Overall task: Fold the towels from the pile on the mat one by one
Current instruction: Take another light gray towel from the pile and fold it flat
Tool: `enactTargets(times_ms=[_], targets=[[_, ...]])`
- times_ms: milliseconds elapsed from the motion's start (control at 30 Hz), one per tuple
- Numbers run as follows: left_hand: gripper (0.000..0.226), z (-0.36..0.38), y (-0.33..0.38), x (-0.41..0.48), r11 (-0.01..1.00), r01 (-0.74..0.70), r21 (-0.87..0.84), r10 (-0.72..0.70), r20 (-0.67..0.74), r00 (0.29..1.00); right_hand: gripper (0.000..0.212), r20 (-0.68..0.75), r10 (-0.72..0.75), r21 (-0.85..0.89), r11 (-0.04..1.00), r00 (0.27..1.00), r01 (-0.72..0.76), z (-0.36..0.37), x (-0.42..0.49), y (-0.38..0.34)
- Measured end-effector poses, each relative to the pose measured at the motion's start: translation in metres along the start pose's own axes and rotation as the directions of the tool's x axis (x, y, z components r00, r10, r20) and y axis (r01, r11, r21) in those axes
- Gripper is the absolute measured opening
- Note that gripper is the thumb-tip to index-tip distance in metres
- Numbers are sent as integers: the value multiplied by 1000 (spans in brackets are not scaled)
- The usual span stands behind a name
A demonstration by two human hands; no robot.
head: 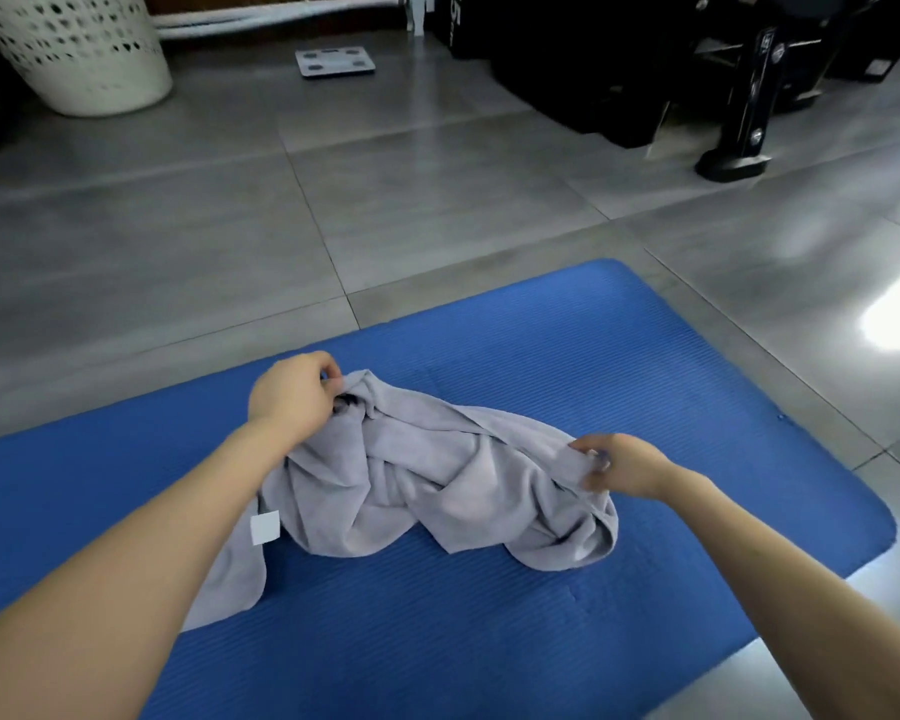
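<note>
While the crumpled grey towel is lying bunched on the blue mat, the left hand is pinching its far left edge and the right hand is pinching the right end. Both are probably hunting for corners so the cloth can be spread flat before folding. A white label is showing near the left forearm. Beyond the mat, grey floor tiles are stretching to a white perforated laundry basket, a bathroom scale and dark equipment.
</note>
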State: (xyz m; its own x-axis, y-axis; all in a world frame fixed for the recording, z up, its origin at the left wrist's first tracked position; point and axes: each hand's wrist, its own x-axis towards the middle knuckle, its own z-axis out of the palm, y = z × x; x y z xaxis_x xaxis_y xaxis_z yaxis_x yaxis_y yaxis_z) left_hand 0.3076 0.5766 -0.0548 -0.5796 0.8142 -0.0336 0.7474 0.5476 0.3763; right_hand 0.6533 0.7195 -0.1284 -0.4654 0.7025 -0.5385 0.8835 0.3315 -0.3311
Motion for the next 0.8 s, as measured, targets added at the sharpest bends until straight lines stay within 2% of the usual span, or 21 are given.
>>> enactTargets(times_ms=[67, 133, 200, 267, 333, 367, 400, 433, 467, 533, 633, 700, 767, 800], targets=[[13, -2, -2, 1, 1000, -9, 1, 9, -20, 1000, 67, -27, -50, 27, 998, 998, 50, 3, -7, 8], [15, -1, -5, -3, 998, -48, 52, 49, -21, 999, 64, -131, -164, -163, 976, 978, 142, 10, -15, 17], [16, 6, -1, -12, 975, -131, 179, 127, 34, 991, 42, -267, -280, -302, 933, 922, 196, 21, -16, 23], [17, 18, 10, -27, 905, -261, 336, 231, 126, 965, 17, -404, -330, -272, 934, 853, 232, 30, -16, 23], [15, 25, 18, -40, 869, -334, 364, 288, 176, 941, 8, -556, -367, -208, 930, 745, 303, 35, -23, 18], [13, 25, 18, -45, 885, -337, 320, 288, 190, 939, 10, -625, -322, -112, 938, 711, 327, 33, -31, 11], [12, 22, 16, -48, 915, -318, 248, 271, 203, 941, 12, -665, -226, 61, 933, 712, 354, 28, -42, 3], [13, 16, 15, -50, 945, -285, 160, 248, 218, 944, 14, -654, -111, 278, 885, 748, 374, 18, -54, -5], [16, 7, 15, -51, 968, -246, 58, 224, 250, 942, 17, -614, -32, 473, 785, 789, 400, 3, -66, -14], [20, -18, 29, -55, 965, -157, -212, 222, 330, 918, 19, -546, -26, 685, 561, 838, 464, -35, -91, -32], [12, -60, 72, -64, 843, -34, -536, 348, 496, 795, 10, -437, -161, 814, 348, 885, 465, -92, -123, -50], [10, -83, 97, -60, 754, -16, -657, 445, 492, 748, 11, -420, -196, 820, 337, 886, 463, -127, -134, -55], [11, -97, 112, -45, 732, -71, -678, 445, 397, 803, 10, -477, -168, 772, 389, 863, 503, -156, -130, -57], [13, -99, 115, -32, 752, -120, -648, 414, 322, 852, 17, -528, -131, 730, 434, 839, 527, -167, -121, -58]])
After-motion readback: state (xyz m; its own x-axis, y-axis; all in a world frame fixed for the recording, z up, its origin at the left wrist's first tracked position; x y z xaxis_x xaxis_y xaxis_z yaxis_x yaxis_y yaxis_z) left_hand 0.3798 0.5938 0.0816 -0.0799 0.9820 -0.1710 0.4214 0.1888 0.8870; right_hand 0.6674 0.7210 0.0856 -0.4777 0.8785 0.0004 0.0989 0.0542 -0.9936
